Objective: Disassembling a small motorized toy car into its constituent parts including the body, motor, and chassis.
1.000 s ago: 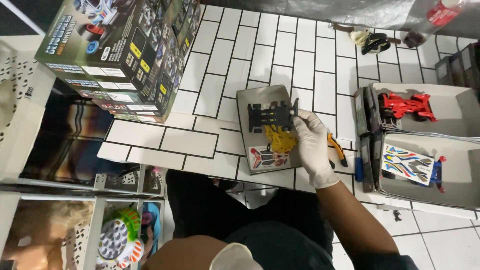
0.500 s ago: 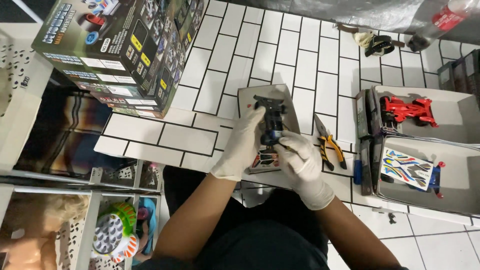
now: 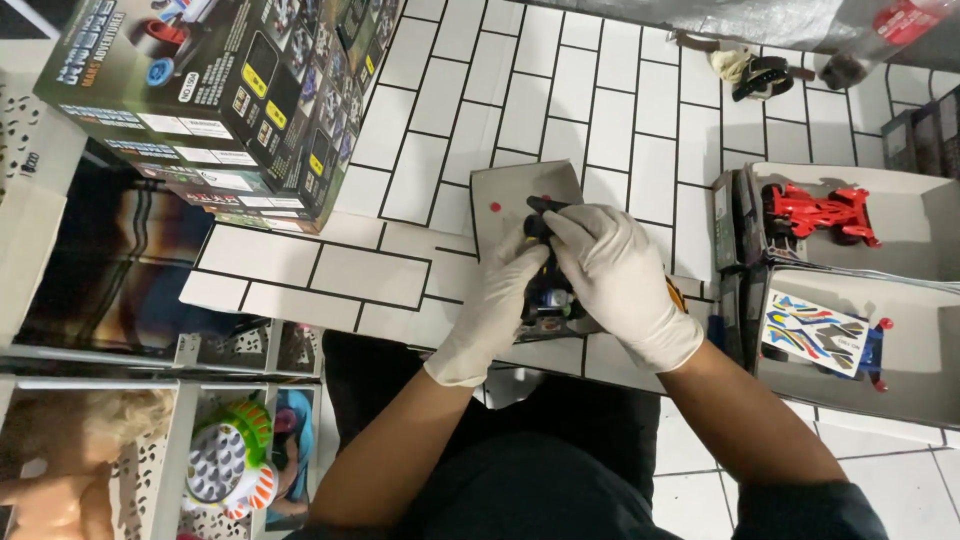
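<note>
Both my hands wear white gloves and close around a small dark toy car chassis [image 3: 548, 292] held over a grey tray [image 3: 505, 200] on the white tiled table [image 3: 610, 110]. My left hand [image 3: 497, 305] grips the chassis from the left side. From above and the right, my right hand [image 3: 617, 275] covers it, fingers curled over its front end. Most of the chassis is hidden under the gloves. A yellow-handled tool [image 3: 678, 294] peeks out beside my right wrist.
A large printed toy box [image 3: 230, 90] stands at the back left. Two open grey boxes on the right hold a red toy car [image 3: 820, 212] and a coloured sticker sheet [image 3: 812, 332]. Small dark parts [image 3: 760, 72] lie at the far edge. Shelves with toys [image 3: 232, 466] sit lower left.
My left hand has come in and joined my right on the chassis. Both hands lifted it off the tray and drew it closer; the view shifted slightly.
</note>
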